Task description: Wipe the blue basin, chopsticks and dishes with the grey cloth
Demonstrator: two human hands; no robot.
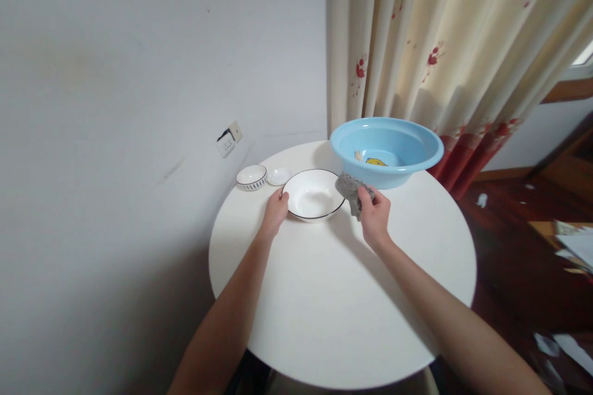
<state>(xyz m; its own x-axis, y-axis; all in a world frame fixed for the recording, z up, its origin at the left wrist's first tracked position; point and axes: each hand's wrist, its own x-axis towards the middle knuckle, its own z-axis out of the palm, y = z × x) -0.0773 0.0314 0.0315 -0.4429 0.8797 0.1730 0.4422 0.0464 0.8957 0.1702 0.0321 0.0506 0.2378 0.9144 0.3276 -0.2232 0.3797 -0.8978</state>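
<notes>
A wide white bowl with a dark rim (313, 196) sits on the round white table (343, 296). My left hand (277, 212) grips the bowl's left rim, fingers curled on it. My right hand (375, 216) is closed on a grey cloth (351, 189), held just right of the bowl, against the front of a light blue plastic basin (387, 149).
A small patterned bowl (251, 176) and a small white saucer (278, 176) stand at the table's back left, near a wall socket (228, 139). A flowered curtain (445, 37) hangs behind the basin. Papers lie on the dark wooden floor (519, 247) at right.
</notes>
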